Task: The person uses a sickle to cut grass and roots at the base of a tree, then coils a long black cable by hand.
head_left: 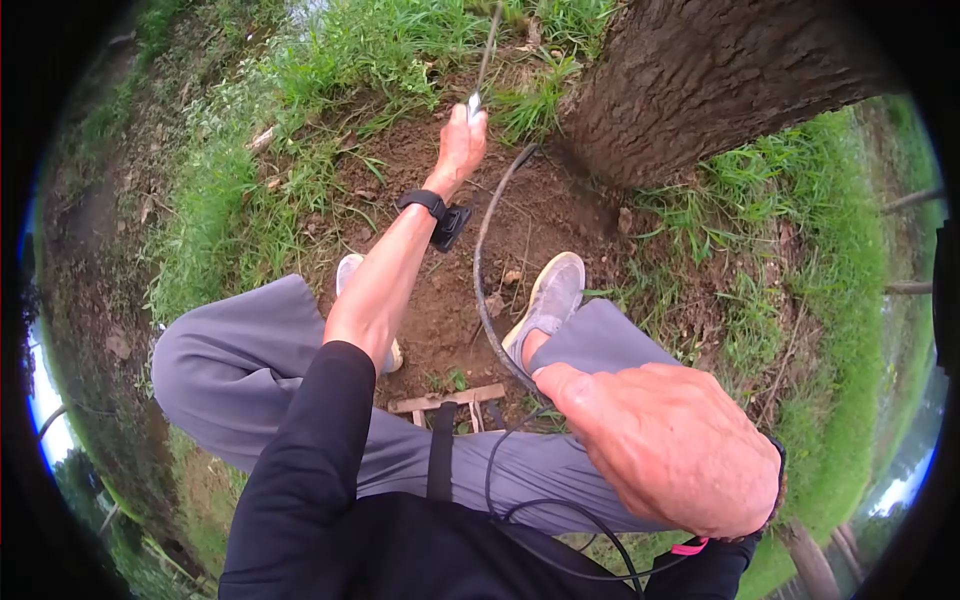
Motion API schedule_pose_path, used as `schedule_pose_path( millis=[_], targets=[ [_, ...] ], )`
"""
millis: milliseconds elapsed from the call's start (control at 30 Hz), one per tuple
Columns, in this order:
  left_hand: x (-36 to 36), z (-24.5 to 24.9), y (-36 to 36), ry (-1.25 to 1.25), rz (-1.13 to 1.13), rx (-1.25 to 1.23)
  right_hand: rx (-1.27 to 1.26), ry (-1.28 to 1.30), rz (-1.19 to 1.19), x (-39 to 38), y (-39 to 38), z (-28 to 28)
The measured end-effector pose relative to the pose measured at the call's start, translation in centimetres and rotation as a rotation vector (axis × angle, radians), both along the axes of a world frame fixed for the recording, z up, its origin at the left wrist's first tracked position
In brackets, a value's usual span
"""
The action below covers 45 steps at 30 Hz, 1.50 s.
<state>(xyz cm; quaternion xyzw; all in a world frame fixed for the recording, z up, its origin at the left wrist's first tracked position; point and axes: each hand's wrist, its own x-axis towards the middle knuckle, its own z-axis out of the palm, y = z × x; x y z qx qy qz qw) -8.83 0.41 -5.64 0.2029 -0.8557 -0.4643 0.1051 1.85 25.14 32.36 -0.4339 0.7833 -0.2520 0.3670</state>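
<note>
My left hand [463, 145] is stretched out ahead, its fingers closed round the pale handle [474, 103] of a thin rod [490, 50] that points away from me. A black watch-like band [423, 203] is on that wrist. Close to the camera, my right hand [665, 435] is closed, back of the hand up, with its thumb and finger near the end of a dark, muddy hose or cable [480, 265]. This curves forward to the soil beside the tree trunk; the grip's underside is hidden.
A thick tree trunk [710, 80] rises at the upper right. Grass [215, 220] borders bare soil [430, 300]. My shoes [560, 290] stand on the soil near a small wooden frame [447, 400]. A thin black cable [490, 470] loops over my lap.
</note>
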Motion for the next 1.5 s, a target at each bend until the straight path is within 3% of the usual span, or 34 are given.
schedule_pose_path(
  millis=[33, 167, 200, 233, 300, 367, 433, 567, 633, 700, 800, 900, 933, 967, 1067, 1200, 1233, 1333, 1400, 1433, 1500],
  targets=[
    [1.4, -3.3, -0.9, -0.093, -0.124, -0.118, 0.010, 0.010, 0.008, 0.0, -0.1, 0.1],
    [2.6, -2.3, -0.8, -0.215, -0.131, 0.028, -0.010, 0.030, 0.008, 0.3, 0.3, -0.3],
    [1.8, -2.0, -0.9, -0.318, -0.092, 0.207, -0.007, 0.022, 0.012, 0.4, 0.3, -0.4],
    [1.6, -0.5, -0.7, -0.316, -0.090, 0.204, -0.016, 0.030, 0.005, 0.4, 0.4, -0.5],
    [1.0, 2.2, 0.0, -0.310, 0.104, 0.584, -0.025, 0.037, -0.004, 0.2, 0.3, -0.4],
    [-1.0, 0.5, -1.5, -0.055, 0.050, 0.267, 0.014, 0.012, -0.001, 0.0, 0.0, -0.1],
    [-2.4, 1.5, -2.1, 0.082, 0.064, 0.169, 0.007, 0.030, -0.002, 0.3, -0.1, -0.2],
    [-1.0, 1.9, -0.7, 0.093, 0.047, 0.056, 0.026, 0.038, 0.020, 0.1, -0.2, -0.1],
    [2.1, -2.7, -1.1, -0.153, -0.135, -0.061, -0.008, 0.032, 0.005, 0.1, -0.1, -0.3],
    [3.1, -5.0, -1.0, -0.195, -0.135, -0.069, -0.036, 0.026, -0.017, 0.1, 0.0, -0.2],
    [2.6, 0.1, 0.5, -0.398, -0.054, 0.492, -0.007, 0.025, -0.006, 0.4, 0.3, -0.1],
    [1.4, 0.9, 0.2, -0.352, 0.016, 0.588, 0.029, 0.043, 0.009, 0.3, 0.1, 0.0],
    [1.3, 1.8, 0.2, -0.307, 0.053, 0.569, 0.015, 0.066, 0.005, 0.5, 0.1, 0.0],
    [0.7, 0.7, -0.4, -0.188, 0.024, 0.330, 0.001, 0.090, 0.000, 0.5, 0.1, -0.1],
    [-0.9, 1.4, -1.3, 0.033, 0.034, 0.170, -0.084, 0.082, -0.050, 0.6, 0.3, -0.5],
    [1.2, -1.1, -1.0, -0.083, -0.050, -0.034, -0.019, 0.065, -0.002, 0.1, 0.0, -0.1],
    [3.3, -2.7, -1.3, -0.226, -0.158, -0.098, -0.006, 0.047, 0.006, 0.1, 0.0, 0.0],
    [5.5, -1.0, -0.3, -0.344, -0.114, 0.057, 0.009, 0.039, 0.004, 0.0, 0.3, -0.1],
    [7.0, 2.1, 0.1, -0.522, -0.029, 0.419, 0.007, 0.026, 0.023, 0.2, 0.3, -0.1],
    [8.1, 0.3, -0.6, -0.341, -0.107, 0.165, 0.017, 0.038, 0.030, 0.2, 0.3, 0.0],
    [9.5, -0.8, -1.7, -0.314, -0.127, 0.018, 0.028, 0.050, 0.033, 0.1, 0.2, 0.1]
  ],
)
